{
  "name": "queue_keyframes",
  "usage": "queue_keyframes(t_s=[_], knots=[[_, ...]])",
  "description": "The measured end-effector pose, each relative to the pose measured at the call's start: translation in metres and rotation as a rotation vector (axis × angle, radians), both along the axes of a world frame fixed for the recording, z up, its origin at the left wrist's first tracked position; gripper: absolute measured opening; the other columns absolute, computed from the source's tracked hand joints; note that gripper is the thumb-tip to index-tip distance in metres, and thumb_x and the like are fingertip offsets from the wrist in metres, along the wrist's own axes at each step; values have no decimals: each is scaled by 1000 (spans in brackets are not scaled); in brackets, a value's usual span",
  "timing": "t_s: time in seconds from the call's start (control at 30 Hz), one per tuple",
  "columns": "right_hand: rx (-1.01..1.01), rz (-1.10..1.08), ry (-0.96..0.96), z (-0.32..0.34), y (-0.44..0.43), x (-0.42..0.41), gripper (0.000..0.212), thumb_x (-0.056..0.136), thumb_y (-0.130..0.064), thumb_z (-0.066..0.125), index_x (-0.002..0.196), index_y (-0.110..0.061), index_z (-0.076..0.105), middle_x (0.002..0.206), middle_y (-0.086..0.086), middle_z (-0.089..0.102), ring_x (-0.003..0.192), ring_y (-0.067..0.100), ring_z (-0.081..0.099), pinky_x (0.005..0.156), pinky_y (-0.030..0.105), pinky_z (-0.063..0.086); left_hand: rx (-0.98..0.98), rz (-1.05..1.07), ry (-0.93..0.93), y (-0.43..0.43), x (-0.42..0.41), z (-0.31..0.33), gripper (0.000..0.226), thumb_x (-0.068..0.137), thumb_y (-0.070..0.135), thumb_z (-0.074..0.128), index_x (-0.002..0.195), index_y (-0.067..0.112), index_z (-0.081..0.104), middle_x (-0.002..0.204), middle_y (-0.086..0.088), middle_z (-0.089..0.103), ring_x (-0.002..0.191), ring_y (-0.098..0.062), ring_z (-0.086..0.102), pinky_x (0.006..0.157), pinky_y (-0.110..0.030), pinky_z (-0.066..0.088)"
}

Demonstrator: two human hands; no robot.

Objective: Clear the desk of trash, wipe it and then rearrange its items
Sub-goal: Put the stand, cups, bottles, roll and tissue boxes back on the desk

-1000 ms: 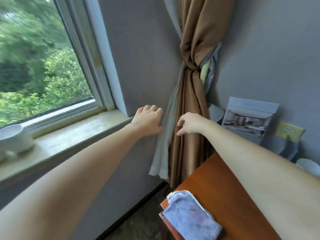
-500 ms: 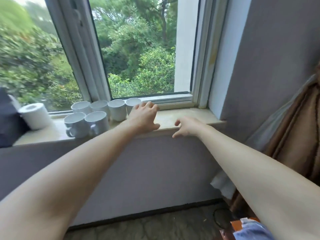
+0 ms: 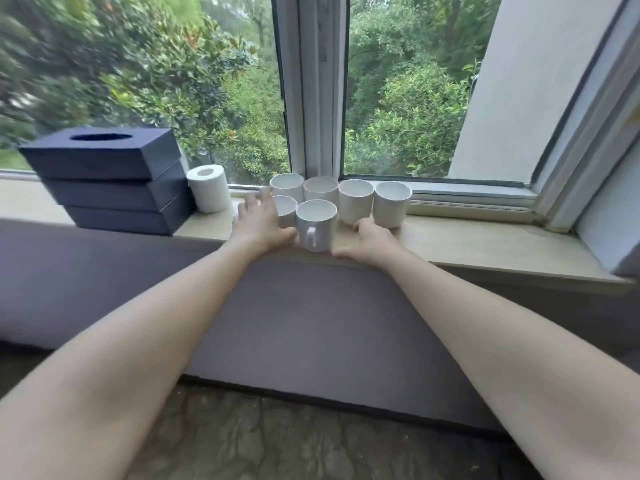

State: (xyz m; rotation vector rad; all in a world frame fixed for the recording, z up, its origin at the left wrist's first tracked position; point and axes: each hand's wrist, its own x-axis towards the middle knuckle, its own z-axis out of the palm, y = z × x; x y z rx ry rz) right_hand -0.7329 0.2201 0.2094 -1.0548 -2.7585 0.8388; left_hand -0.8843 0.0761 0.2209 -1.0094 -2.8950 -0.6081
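Note:
Several white mugs stand in a cluster on the stone window sill point(image 3: 485, 242). The nearest one, the front mug point(image 3: 317, 225), has its handle turned toward me. My left hand point(image 3: 259, 225) lies with fingers stretched over the left front mug point(image 3: 287, 207), its thumb beside the front mug. My right hand point(image 3: 370, 241) rests on the sill just right of the front mug, fingertips at the base of the mug behind it point(image 3: 356, 200). Neither hand holds anything. The desk is out of view.
Three dark blue tissue boxes point(image 3: 104, 174) are stacked at the left of the sill, with a toilet paper roll point(image 3: 209, 188) beside them. The window frame point(image 3: 318, 98) rises right behind the mugs. Grey wall and a stone-patterned floor point(image 3: 277, 441) lie below.
The view swung left from the curtain and desk corner to the window. Both hands moved along the sill and now sit at the mugs.

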Motion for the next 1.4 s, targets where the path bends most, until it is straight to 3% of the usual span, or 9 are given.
queue_keyframes(t_s=[0.2, 0.33, 0.43, 0.5, 0.6, 0.73, 0.97, 1.23, 1.4], knots=[[-204, 21, 38, -22, -12, -44, 37, 82, -43, 72, 107, -18, 60, 116, 0, 65, 99, 22, 62, 81, 34, 52, 124, 114, -400, -7, -30, -29, 55, 89, 34, 65, 130, 7, 40, 129, -12, 54, 120, -29, 53, 92, -36, 43], [-454, -19, 132, -32, -18, -57, 45, 85, -39, 72, 122, -20, 57, 118, -5, 59, 92, 18, 61, 74, 32, 53, 172, 92, -501, -5, -42, -43, 37, 92, 38, 58, 117, 11, 52, 116, -10, 60, 106, -28, 59, 86, -36, 47], [-590, -55, 197, -33, -20, -59, 36, 89, -38, 68, 122, -26, 59, 109, -3, 62, 80, 16, 60, 75, 30, 50, 263, 105, -682, 0, -41, -45, 34, 99, 44, 45, 111, 14, 53, 106, -5, 60, 84, -22, 61, 69, -29, 45], [-660, -70, 214, -31, -22, -58, 21, 93, -41, 61, 107, -24, 63, 98, 2, 63, 76, 17, 59, 71, 27, 47, 325, 134, -830, 3, -37, -44, 35, 102, 49, 37, 98, 18, 54, 98, -3, 62, 76, -18, 61, 71, -27, 43], [-745, -156, 268, -27, -21, -55, 33, 98, -46, 48, 83, -19, 57, 81, 5, 61, 65, 17, 56, 61, 24, 43, 370, 134, -977, 3, -33, -47, 43, 100, 55, 37, 80, 20, 52, 88, -3, 68, 85, -19, 66, 87, -31, 47], [-770, -259, 336, -28, -8, -35, 40, 100, -43, 46, 69, -18, 48, 78, 8, 58, 58, 16, 57, 56, 23, 44, 412, 101, -1042, 3, -25, -48, 40, 99, 51, 45, 75, 21, 54, 88, -5, 69, 89, -19, 68, 91, -31, 49], [-756, -350, 380, -19, 20, 26, 35, 93, -28, 53, 62, -15, 47, 80, 15, 61, 64, 23, 59, 61, 24, 47, 330, -44, -1101, 26, 5, -43, 43, 97, 51, 48, 68, 21, 54, 87, -6, 71, 89, -18, 70, 95, -32, 47], [-661, -577, 483, -10, 53, 135, 32, 93, -27, 52, 65, -13, 49, 74, 18, 64, 62, 22, 60, 60, 24, 48, 178, -312, -1107, 95, 83, -32, 41, 99, 48, 44, 70, 20, 53, 93, -9, 70, 87, -17, 68, 85, -27, 46], [-616, -751, 585, -10, 66, 214, 34, 94, -30, 52, 64, -14, 49, 75, 15, 62, 60, 21, 61, 58, 24, 47, 97, -486, -1098, 149, 149, -29, 41, 100, 49, 45, 72, 20, 55, 85, -9, 70, 85, -17, 69, 80, -27, 47]])
